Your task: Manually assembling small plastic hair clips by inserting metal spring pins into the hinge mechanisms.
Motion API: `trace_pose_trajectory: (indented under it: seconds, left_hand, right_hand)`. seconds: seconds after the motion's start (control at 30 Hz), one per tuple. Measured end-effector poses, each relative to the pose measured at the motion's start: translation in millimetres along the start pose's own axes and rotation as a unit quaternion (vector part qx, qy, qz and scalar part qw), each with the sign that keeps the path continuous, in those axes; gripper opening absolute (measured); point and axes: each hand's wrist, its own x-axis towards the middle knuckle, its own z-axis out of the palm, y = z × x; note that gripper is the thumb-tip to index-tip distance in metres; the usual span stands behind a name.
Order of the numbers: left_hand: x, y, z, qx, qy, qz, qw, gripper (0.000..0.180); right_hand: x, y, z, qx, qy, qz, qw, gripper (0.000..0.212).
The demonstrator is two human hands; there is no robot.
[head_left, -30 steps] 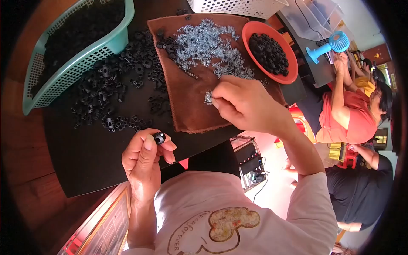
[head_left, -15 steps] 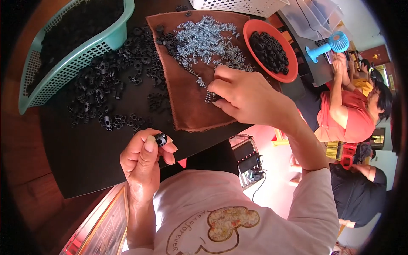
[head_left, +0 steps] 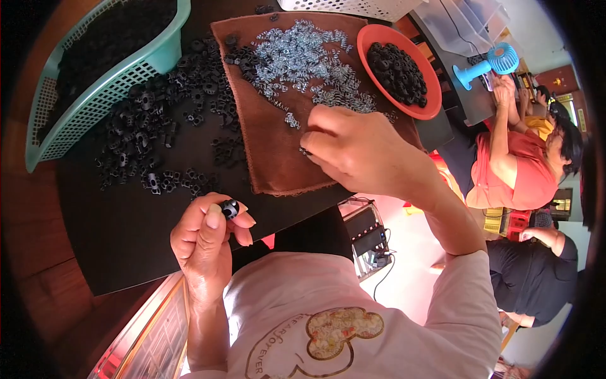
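Note:
Between the thumb and fingers of my left hand is a small round black plastic part, held just off the table's near edge. My right hand is closed in a pinch above the brown cloth. A tiny metallic bit, which looks like the end of a small spring, pokes out at its fingertips; the rest is hidden. Beyond that hand a heap of small silvery springs lies on the cloth, with a few loose ones closer to the fingers.
Many black plastic pieces are spread left of the cloth. A green basket of black parts stands at the far left. An orange bowl holds black parts at the right. Beyond are a white basket, a blue fan and seated people.
My right hand has drawn slightly nearer and left, its fingers closing in a pinch. Springs under its fingertips no longer show on the cloth. My left hand, still holding the black part, shifted slightly left.

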Motion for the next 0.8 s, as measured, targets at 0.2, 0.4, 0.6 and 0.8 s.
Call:
trace_pose_trajectory:
  seconds: [0.2, 0.4, 0.6, 0.8]
  left_hand:
    - [-1, 2, 0, -0.001, 0.021, -0.009, 1.0, 0.031]
    - [1, 2, -7, -0.053, 0.0, -0.002, 0.999, 0.03]
    - [5, 5, -11, -0.137, -0.017, -0.028, 0.99, 0.032]
    - [3, 8, -12, -0.189, 0.003, -0.051, 0.981, 0.032]
  right_hand:
    - [7, -6, 2, -0.029, 0.003, 0.01, 1.0, 0.011]
    - [14, -11, 2, 0.231, 0.085, 0.071, 0.967, 0.007]
    - [45, -51, 12, 0.526, 0.11, 0.071, 0.84, 0.009]
    - [60, -74, 29, 0.643, 0.095, 0.086, 0.755, 0.005]
